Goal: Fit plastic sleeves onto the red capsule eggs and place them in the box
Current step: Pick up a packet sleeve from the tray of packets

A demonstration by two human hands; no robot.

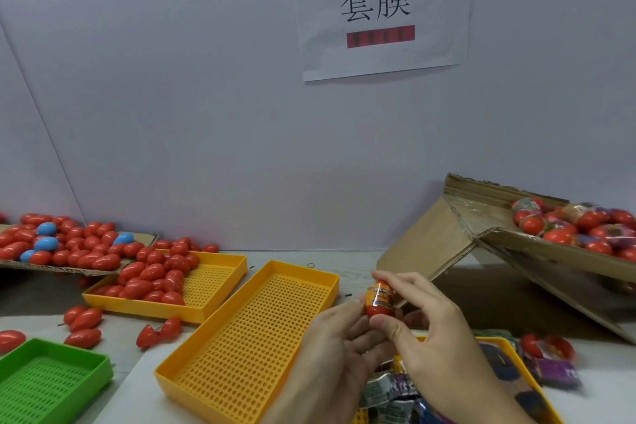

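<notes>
- Left hand [339, 330] and right hand [418, 320] are pinching one egg [378, 301] upright over the table, sleeve [382, 296] sitting around its middle.
- Egg is probably light, hard, slick; thin film is likely creasing easily, so gripping the bare ends looks best.
- Box [516, 244] is holding sleeved eggs; far tray [220, 286] is holding bare ones.

Sleeved red egg [379, 299] between both hands
</notes>
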